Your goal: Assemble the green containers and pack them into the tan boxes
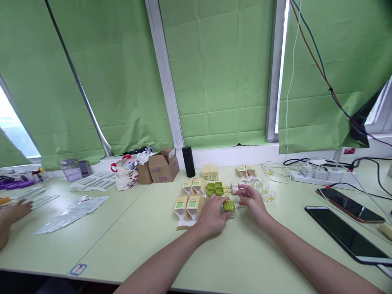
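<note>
Near the middle of the table, my left hand is closed around a small clear jar with a green lid, its thumb and fingers at the lid's side. My right hand hovers just right of the jar, fingers apart and holding nothing. Behind my hands are several green square lids, small yellowish pieces and pale pink pieces. Clear cups with yellow centres stand beyond my right hand. To the left of my left hand are folded cream cartons with green windows.
More cream cartons stand at the back, beside a black cylinder and a cardboard box. Two phones and a power strip with cables lie at right. Another person's hand is at far left, near plastic sheets.
</note>
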Demonstrator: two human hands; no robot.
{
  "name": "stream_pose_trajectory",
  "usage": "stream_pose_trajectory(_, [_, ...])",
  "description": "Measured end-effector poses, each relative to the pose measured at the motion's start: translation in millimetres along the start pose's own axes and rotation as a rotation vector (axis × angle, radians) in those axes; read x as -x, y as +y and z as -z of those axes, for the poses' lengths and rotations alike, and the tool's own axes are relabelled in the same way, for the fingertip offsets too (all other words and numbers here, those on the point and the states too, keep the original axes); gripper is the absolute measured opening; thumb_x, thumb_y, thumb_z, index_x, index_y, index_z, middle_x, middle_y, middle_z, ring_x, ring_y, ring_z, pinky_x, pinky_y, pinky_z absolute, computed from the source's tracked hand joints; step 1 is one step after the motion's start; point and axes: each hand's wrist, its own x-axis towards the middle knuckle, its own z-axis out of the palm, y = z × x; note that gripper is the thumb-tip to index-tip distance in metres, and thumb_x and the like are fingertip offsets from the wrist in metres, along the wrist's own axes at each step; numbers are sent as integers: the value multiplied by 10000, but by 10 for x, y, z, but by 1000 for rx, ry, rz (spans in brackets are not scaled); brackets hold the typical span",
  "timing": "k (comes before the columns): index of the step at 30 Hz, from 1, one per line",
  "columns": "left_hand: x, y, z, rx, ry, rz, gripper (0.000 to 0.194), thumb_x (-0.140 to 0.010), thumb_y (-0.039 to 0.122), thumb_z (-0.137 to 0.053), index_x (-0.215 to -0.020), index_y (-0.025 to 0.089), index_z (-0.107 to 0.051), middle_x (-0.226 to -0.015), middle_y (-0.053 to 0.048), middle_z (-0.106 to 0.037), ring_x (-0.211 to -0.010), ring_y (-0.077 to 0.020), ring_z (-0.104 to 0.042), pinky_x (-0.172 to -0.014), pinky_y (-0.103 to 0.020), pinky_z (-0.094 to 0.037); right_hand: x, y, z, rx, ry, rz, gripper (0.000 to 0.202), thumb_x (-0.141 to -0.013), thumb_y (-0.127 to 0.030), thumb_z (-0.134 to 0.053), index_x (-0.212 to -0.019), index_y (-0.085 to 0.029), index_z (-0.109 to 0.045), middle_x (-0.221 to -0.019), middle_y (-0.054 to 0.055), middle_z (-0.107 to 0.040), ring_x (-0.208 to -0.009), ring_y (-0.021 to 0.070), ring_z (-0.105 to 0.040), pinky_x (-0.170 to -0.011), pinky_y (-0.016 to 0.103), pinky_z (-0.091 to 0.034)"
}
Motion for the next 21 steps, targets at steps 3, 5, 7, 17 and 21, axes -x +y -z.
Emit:
stream_pose_trajectory(3, [-14, -3, -4, -54, -48, 11, 425, -847, 225, -800, -1261, 224, -705, -1242, -95, -733, -1199, -338, -583, -1052, -506, -480, 7, 4, -8, 16, -15, 0, 495, -552, -225, -658, -1045, -233, -692, -936, 44, -721, -885, 242, -661, -696, 342, -541])
stream_pose_trajectory(5, [-23, -17, -10, -67, -60, 19, 415, -842, 244, -804, -1246, 229, -708, -1244, -92, -733, -1199, -335, -582, -1044, -497, -481, 9, 5, -11, 23, -26, -3, 497, -559, -239, -657, -1055, -231, -689, -934, 39, -715, -872, 233, -659, -693, 338, -537])
stream_pose_trajectory(7, [-26, -32, -19, -67, -53, 17, 411, -839, 257, -805, -1238, 239, -709, -1237, -89, -733, -1188, -332, -586, -1028, -487, -485, 7, 7, -10, 22, -31, -7, 485, -568, -253, -667, -1051, -230, -688, -926, 36, -712, -867, 230, -657, -687, 335, -534])
stream_pose_trajectory(17, [-5, -14, -20, -19, 6, -21, 385, -794, 239, -820, -1168, 257, -733, -1154, -89, -755, -1111, -354, -613, -979, -509, -483, -15, 60, 10, 15, -46, 17, 427, -596, -256, -724, -1022, -252, -710, -902, 27, -713, -845, 235, -654, -665, 347, -536])
stream_pose_trajectory(21, [-2, 19, 2, -46, -13, -14, 397, -797, 225, -807, -1186, 247, -726, -1168, -95, -756, -1118, -365, -611, -978, -520, -479, -6, 52, 3, 18, -40, 13, 424, -592, -251, -720, -1017, -250, -713, -899, 27, -712, -833, 226, -643, -660, 340, -537])
